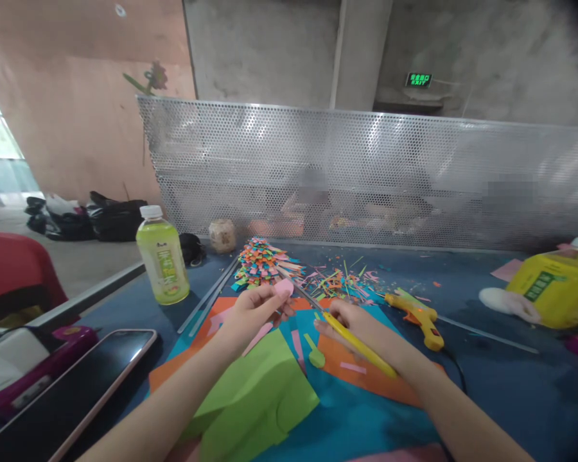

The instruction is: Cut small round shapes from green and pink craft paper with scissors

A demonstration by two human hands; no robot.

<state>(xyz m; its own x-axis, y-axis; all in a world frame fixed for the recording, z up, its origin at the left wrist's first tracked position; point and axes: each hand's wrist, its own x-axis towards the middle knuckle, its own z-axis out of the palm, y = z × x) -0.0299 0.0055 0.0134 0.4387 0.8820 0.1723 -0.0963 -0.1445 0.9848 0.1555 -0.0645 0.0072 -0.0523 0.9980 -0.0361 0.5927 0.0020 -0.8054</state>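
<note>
Between the fingertips of my left hand (pixel 255 311) is a small piece of pink paper (pixel 284 287). My right hand (pixel 349 321) grips yellow-handled scissors (pixel 359 343), whose blades point away and leftward, close to the pink piece. Whether the blades touch it I cannot tell. Below both hands lie sheets of green paper (pixel 260 391), orange paper (pixel 380 369) and blue paper (pixel 351 420), with loose pink strips and a round green cutout with a stem (pixel 316 356). Just beyond my left hand stands a cone covered in many-coloured paper tabs (pixel 260 260).
Paper scraps (pixel 344 282) spread in front of a perforated metal screen (pixel 279 167). A yellow glue gun (pixel 417 317) lies to the right, near a yellow jug (pixel 559 282). On the left are a green drink bottle (pixel 162 260), clear sticks (pixel 207 301) and a phone (pixel 87 391).
</note>
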